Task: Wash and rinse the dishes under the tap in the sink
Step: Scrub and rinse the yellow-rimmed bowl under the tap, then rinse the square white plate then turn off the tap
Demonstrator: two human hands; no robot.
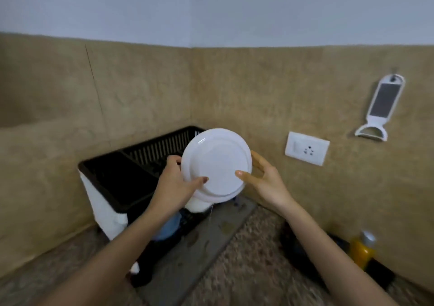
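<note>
Plate sits mid-frame, tilted over the rack so water drips off; my left hand pinches its rim, my right hand lightly pinches the opposite edge

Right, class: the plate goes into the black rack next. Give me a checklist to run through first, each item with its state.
1. Left hand and right hand both hold the plate: ok.
2. Plate drained: not ok, water trickles from its lower edge.
3. Plate's far side clean: cannot tell.
4. Free room in the rack: cannot tell, too dark.
5. Socket apart from the drip: ok.
</note>
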